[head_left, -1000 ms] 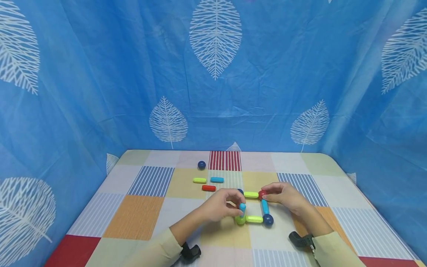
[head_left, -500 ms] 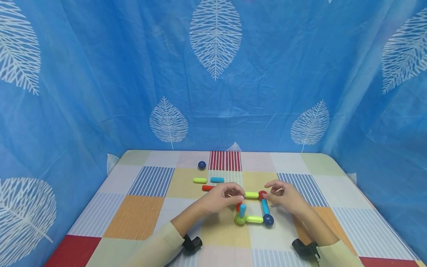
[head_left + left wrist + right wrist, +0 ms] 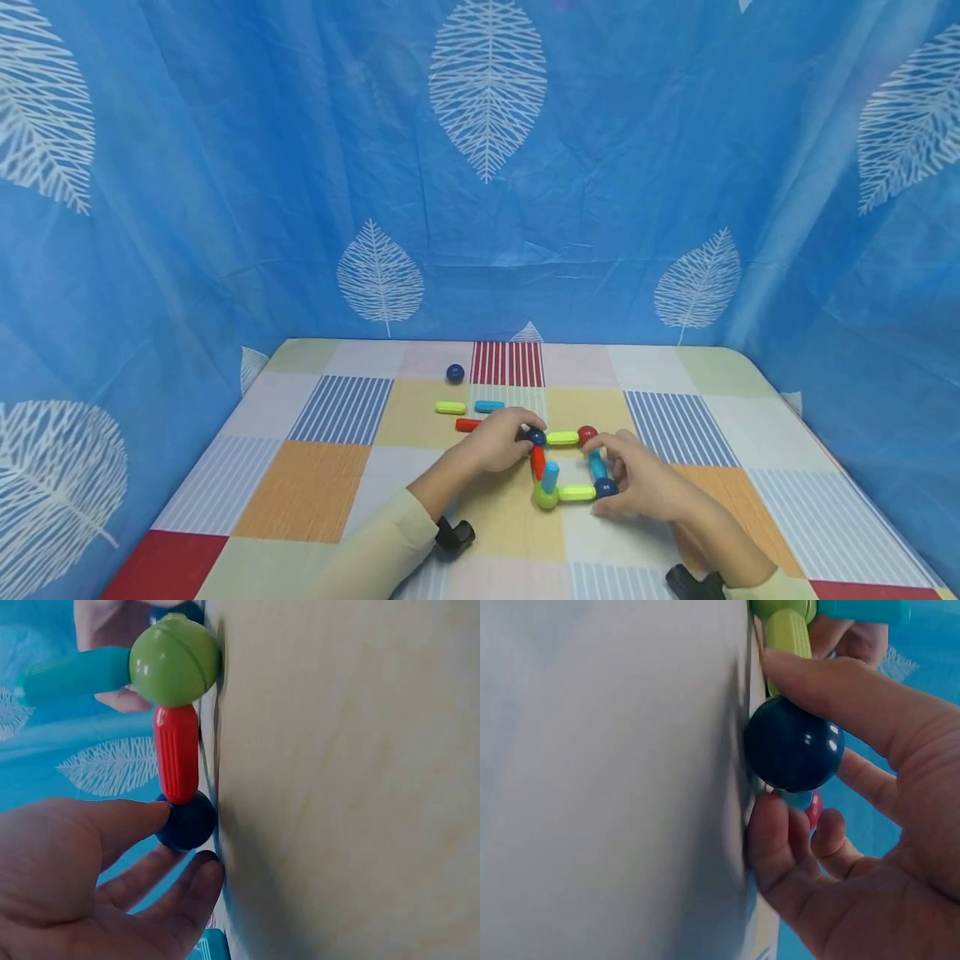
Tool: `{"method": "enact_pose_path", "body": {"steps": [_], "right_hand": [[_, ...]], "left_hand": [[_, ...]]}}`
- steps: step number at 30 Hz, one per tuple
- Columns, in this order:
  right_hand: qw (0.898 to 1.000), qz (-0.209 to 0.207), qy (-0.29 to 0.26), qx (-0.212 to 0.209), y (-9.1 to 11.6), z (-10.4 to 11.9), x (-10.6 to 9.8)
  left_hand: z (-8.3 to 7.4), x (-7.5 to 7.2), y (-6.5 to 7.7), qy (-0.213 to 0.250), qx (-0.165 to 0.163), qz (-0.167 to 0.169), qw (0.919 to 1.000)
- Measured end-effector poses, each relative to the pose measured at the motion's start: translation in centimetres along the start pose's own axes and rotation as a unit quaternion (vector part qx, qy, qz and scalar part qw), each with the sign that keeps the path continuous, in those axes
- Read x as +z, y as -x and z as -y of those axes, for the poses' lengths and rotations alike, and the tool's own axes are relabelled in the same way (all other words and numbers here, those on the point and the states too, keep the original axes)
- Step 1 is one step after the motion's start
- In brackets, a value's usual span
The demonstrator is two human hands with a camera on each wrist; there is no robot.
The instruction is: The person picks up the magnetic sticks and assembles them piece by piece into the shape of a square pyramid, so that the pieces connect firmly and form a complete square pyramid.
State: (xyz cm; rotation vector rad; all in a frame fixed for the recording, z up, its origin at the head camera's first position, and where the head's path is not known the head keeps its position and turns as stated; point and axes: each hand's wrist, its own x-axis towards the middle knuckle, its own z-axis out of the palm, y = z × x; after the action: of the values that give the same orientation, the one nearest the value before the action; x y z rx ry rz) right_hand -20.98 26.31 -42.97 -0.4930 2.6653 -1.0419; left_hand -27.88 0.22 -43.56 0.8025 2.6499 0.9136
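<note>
A four-sided frame of balls and rods lies on the table. My left hand (image 3: 498,440) pinches its far-left dark blue ball (image 3: 187,821) between thumb and fingers. A red rod (image 3: 177,754) joins that ball to a green ball (image 3: 546,497), from which a light blue rod (image 3: 551,476) stands upright. My right hand (image 3: 647,482) holds the near-right dark blue ball (image 3: 795,744), thumb on one side and curled fingers on the other. Yellow-green rods (image 3: 577,493) form the near and far sides. A red ball (image 3: 587,435) marks the far-right corner, above a blue rod (image 3: 597,464).
Left of the frame lie a loose yellow-green rod (image 3: 451,407), a blue rod (image 3: 490,407) and a red rod (image 3: 468,425), partly behind my left hand. A loose dark blue ball (image 3: 455,373) sits farther back. Blue leaf-patterned cloth (image 3: 600,208) surrounds the checked table (image 3: 300,492).
My left hand has gone from the upright light blue rod to the far-left blue ball. My right hand has left the red ball and come nearer, to the near-right blue ball.
</note>
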Motion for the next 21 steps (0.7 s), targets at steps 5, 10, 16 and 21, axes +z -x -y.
{"method": "enact_pose_path", "body": {"steps": [5, 10, 16, 21], "right_hand": [[0.998, -0.008, -0.062, -0.002, -0.8, -1.5, -0.7], [0.995, -0.009, -0.096, 0.003, -1.9, -2.6, -1.2], [0.994, -0.023, -0.106, 0.010, -2.9, -3.1, -1.3], [0.991, -0.024, -0.123, 0.042, -3.0, -2.9, -1.4]], "left_hand": [[0.4, -0.4, 0.8, 0.013, -0.016, -0.014, 0.9997], [0.9, -0.6, 1.7, 0.031, -0.022, -0.032, 0.9988], [1.3, -0.7, 2.5, 0.061, -0.038, -0.037, 0.9967], [1.4, -0.9, 2.7, 0.064, -0.040, -0.037, 0.9965]]}}
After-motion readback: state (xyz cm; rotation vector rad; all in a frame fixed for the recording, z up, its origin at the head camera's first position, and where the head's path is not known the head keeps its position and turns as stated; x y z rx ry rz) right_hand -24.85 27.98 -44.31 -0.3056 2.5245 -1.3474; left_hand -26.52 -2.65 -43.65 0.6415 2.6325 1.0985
